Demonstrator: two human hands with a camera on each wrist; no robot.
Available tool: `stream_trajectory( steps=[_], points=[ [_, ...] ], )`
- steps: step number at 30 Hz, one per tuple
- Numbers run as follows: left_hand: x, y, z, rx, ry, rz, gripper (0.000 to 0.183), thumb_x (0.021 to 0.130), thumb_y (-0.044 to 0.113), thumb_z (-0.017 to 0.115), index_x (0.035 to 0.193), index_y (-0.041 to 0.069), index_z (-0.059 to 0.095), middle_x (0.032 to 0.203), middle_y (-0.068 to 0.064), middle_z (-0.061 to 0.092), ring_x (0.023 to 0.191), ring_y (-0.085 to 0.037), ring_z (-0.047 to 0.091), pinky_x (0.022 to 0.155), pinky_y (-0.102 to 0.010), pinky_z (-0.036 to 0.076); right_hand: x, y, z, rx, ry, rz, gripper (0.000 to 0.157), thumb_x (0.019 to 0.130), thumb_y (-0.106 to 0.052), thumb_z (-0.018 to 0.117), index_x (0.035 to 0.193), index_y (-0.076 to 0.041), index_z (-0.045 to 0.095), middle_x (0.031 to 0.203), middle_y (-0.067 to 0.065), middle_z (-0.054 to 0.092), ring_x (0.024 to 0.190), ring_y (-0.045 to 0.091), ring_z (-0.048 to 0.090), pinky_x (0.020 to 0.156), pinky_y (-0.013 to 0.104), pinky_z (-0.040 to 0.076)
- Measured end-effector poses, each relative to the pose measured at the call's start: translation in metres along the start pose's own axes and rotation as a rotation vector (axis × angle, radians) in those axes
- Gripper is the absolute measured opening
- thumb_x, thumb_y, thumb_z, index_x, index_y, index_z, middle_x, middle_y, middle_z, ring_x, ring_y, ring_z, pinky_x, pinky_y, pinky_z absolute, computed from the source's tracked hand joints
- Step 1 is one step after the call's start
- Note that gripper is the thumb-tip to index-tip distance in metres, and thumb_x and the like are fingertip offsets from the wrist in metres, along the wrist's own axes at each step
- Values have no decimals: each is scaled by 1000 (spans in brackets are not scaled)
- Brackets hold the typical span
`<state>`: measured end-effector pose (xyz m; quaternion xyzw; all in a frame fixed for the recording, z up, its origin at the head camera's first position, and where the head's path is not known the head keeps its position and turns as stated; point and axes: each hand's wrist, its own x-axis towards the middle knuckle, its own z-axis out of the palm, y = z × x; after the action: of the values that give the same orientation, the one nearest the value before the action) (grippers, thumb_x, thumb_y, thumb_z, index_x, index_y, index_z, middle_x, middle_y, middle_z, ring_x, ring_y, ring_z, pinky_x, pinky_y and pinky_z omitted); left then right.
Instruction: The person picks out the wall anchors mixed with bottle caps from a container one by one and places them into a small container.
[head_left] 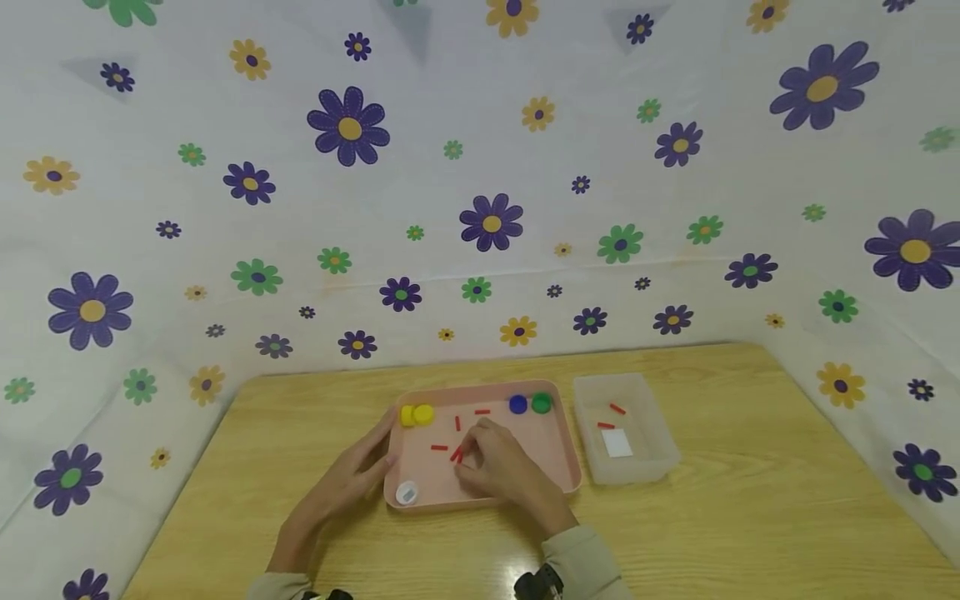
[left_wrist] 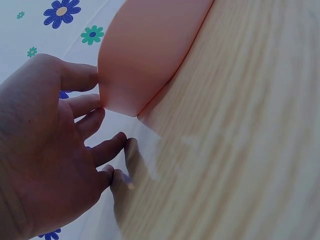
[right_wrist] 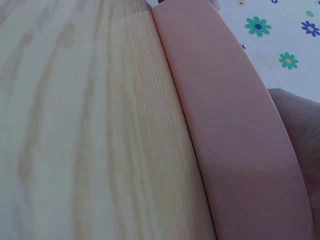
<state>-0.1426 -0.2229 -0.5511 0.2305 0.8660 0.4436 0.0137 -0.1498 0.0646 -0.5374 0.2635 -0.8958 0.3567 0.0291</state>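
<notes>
On the desk (head_left: 750, 483), the right hand (head_left: 497, 462) is pinching a red stick (head_left: 457, 454) inside the pink tray (head_left: 553, 454) while the loosely spread left hand (head_left: 352, 472) is touching its left side.

A flower-printed white cloth (head_left: 435, 187) hangs behind and beside the wooden table (head_left: 750, 458).

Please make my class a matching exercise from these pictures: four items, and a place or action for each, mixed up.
1. Left hand
2. Right hand
3. Yellow pieces
4. White square

A. In the translucent container
B. Pinching a red stick
C. Inside the tray's far left corner
D. Touching the pink tray

Pairs: 1-D, 2-B, 3-C, 4-A
</notes>
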Motion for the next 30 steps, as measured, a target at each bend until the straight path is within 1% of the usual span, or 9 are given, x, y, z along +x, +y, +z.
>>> stream_trajectory(
  steps=[2,5,8,10,15,18,22,25,30],
  points=[
    [0,-1,-2,-2,-6,-6,67,108,23,53,165,12,20,170,-8,17,155,-35,18,118,-17,11,1,-1,-1,6,2,5,20,87,-22,80,97,-9,68,96,-3,58,85,10,53,75,23,52],
    [0,-3,-5,4,-12,-15,66,109,25,53,165,13,20,170,-7,16,155,-35,18,123,-31,13,2,-5,-8,33,13,25,19,88,-21,77,100,-10,68,99,-2,59,89,12,56,80,26,55],
    [2,-3,-8,2,-14,-19,67,109,26,53,165,14,20,170,-6,17,155,-36,18,123,-48,14,2,-9,-17,71,31,51,18,89,-20,75,102,-10,68,104,-1,60,93,16,59,85,29,57],
    [4,-4,-10,1,-17,-24,67,109,27,53,165,14,20,170,-5,17,155,-35,18,122,-52,15,2,-12,-24,96,44,60,18,90,-20,75,103,-10,68,107,0,61,97,19,60,86,31,57],
    [7,-3,-13,-2,-33,-45,68,108,27,53,165,15,19,171,-4,16,155,-33,18,122,-52,15,3,-17,-40,149,89,55,20,89,-19,77,103,-8,68,106,4,64,100,28,63,87,36,58],
    [8,-1,-16,-7,-42,-45,67,108,27,53,165,15,19,171,-5,16,155,-35,17,122,-49,15,3,-19,-50,140,140,39,20,88,-18,80,101,-8,68,100,1,64,97,29,63,85,38,59],
    [11,0,-20,-16,-52,-45,67,109,25,53,165,14,19,171,-6,16,155,-35,16,122,-33,14,5,-21,-65,60,234,-1,19,84,-16,84,94,-12,69,91,-5,64,87,24,64,79,33,59],
    [13,0,-23,-25,-64,-47,67,109,24,53,165,13,19,171,-6,15,155,-35,16,120,-27,12,5,-21,-76,18,281,-6,19,81,-15,86,90,-14,69,88,-7,64,83,18,61,76,29,57],
    [18,1,-27,-40,-85,-56,67,109,25,52,165,13,19,171,-6,15,156,-35,15,121,-33,13,2,-21,-93,58,309,-2,20,81,-13,86,92,-14,70,91,-7,61,84,11,59,76,28,58]
  ],
)
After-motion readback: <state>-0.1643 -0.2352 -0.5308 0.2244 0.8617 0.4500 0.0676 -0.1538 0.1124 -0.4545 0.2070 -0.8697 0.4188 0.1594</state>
